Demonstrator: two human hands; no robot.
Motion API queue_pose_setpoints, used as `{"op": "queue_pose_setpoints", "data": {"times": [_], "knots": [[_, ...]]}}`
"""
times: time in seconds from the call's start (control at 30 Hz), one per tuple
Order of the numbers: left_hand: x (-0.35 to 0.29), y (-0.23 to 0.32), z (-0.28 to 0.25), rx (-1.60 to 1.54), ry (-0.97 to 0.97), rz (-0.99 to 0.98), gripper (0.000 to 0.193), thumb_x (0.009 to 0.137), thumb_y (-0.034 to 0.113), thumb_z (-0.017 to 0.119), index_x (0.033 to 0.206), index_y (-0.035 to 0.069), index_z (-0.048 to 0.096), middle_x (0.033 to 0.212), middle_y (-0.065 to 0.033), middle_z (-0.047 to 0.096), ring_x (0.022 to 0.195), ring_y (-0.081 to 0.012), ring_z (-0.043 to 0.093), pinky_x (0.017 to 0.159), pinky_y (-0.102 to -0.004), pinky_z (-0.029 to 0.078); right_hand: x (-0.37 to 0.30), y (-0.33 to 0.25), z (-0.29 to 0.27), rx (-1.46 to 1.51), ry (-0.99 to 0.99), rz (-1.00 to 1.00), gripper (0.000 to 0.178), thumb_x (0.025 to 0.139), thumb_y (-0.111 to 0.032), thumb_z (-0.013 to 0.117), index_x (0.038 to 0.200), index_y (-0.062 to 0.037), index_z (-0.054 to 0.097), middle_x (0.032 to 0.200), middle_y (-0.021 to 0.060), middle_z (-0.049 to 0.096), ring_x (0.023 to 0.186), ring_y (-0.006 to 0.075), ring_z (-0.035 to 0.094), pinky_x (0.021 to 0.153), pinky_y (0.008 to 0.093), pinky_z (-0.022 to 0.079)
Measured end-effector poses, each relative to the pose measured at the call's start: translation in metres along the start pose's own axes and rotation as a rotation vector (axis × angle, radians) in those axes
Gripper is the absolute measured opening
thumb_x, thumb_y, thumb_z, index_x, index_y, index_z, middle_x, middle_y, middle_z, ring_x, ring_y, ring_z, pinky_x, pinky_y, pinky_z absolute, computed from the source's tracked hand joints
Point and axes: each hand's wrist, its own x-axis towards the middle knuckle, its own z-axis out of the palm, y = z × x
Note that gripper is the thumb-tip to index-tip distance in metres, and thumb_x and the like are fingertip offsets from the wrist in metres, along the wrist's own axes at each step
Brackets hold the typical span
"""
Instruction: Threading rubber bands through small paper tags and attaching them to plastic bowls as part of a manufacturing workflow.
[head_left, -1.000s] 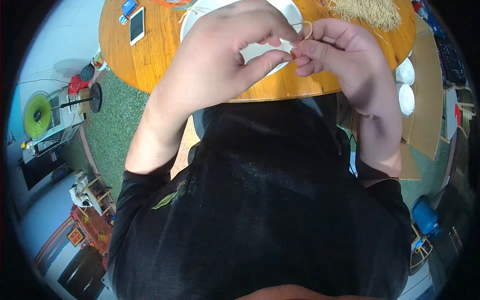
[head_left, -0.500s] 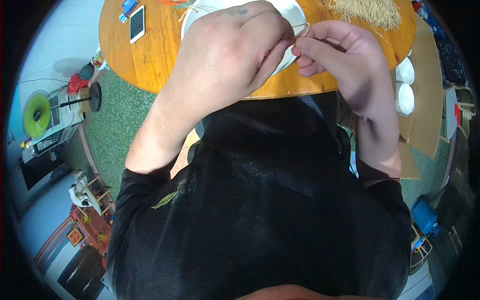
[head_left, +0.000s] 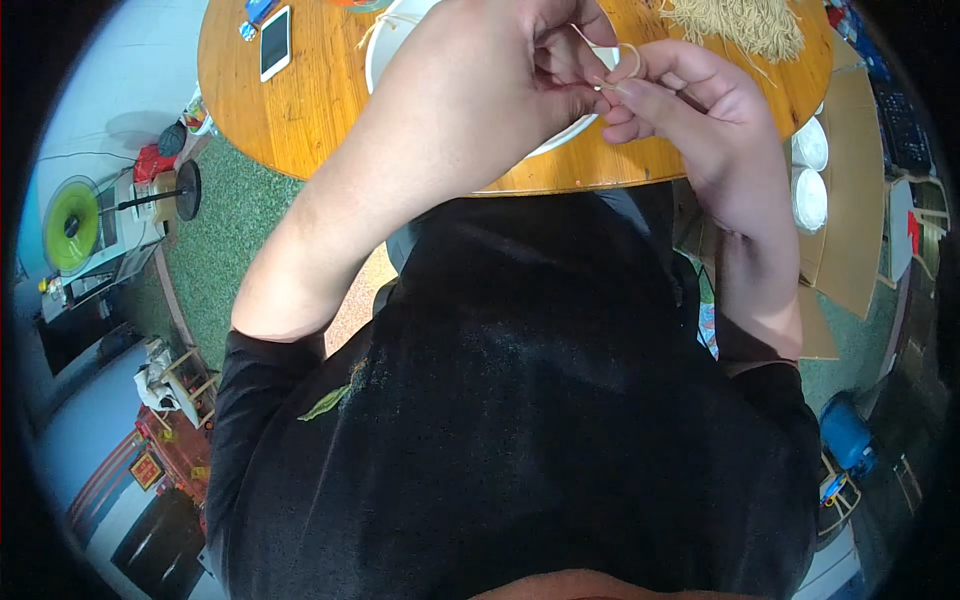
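My left hand (head_left: 500, 70) and my right hand (head_left: 690, 110) meet above a white bowl (head_left: 385, 45) on a round wooden table (head_left: 310, 110). Both pinch a thin pale strand (head_left: 625, 65) that curls into a small loop between the fingertips. The left hand covers most of the bowl. A heap of the same pale strands (head_left: 740, 22) lies on the table just beyond the right hand.
A white phone (head_left: 275, 42) lies at the table's left side. Two white lidded cups (head_left: 808, 170) sit on brown cardboard (head_left: 850, 230) to the right. A green fan (head_left: 72, 225) and a black stand (head_left: 175, 190) are on the green carpet at the left.
Both hands have shifted slightly up and right over the bowl. The strand's loop between the fingertips has turned and now shows more plainly.
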Motion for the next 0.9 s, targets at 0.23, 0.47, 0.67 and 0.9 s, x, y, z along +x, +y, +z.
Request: {"op": "queue_pose_setpoints", "data": {"times": [0.23, 0.47, 0.67, 0.9], "knots": [[0.0, -0.003, 0.007, -0.078, 0.006, -0.007, 0.03, 0.087, -0.003, 0.081, 0.108, 0.001, 0.061, 0.088, -0.0054, 0.068, 0.079, -0.0126, 0.066, 0.073, -0.0272, 0.054, -0.005, 0.002, -0.011, 0.049, -0.046, 0.03, 0.013, 0.104, -0.006, 0.067, 0.114, 0.0009, 0.071, 0.101, 0.0106, 0.077, 0.09, 0.0178, 0.078, 0.085, 0.0316, 0.066], [0.0, 0.0, 0.005, -0.165, -0.079, 0.014, 0.036, 0.088, -0.006, 0.074, 0.118, 0.002, 0.055, 0.093, -0.0054, 0.064, 0.084, -0.0132, 0.064, 0.076, -0.0272, 0.052, -0.003, -0.001, -0.017, -0.014, -0.137, -0.01, 0.01, 0.104, -0.004, 0.066, 0.112, 0.0003, 0.07, 0.1, 0.0094, 0.076, 0.092, 0.0178, 0.078, 0.085, 0.0317, 0.066], [0.01, -0.031, 0.012, -0.084, 0.073, 0.793, 0.032, 0.088, -0.006, 0.073, 0.112, 0.002, 0.054, 0.094, -0.0062, 0.062, 0.085, -0.0151, 0.061, 0.078, -0.0284, 0.051, -0.004, -0.003, -0.015, -0.109, -0.164, -0.092, 0.01, 0.101, 0.004, 0.067, 0.11, 0.0012, 0.069, 0.099, 0.006, 0.073, 0.09, 0.0131, 0.075, 0.085, 0.0265, 0.062], [0.01, -0.035, 0.012, -0.111, 0.081, 0.783, 0.031, 0.087, -0.006, 0.073, 0.11, 0.002, 0.055, 0.094, -0.0062, 0.063, 0.085, -0.0158, 0.062, 0.079, -0.0284, 0.052, -0.008, -0.007, -0.005, -0.478, 0.011, -0.291, 0.015, 0.088, 0.014, 0.071, 0.099, 0.0032, 0.07, 0.099, 0.0064, 0.073, 0.087, 0.0113, 0.071, 0.078, 0.023, 0.055]]}}
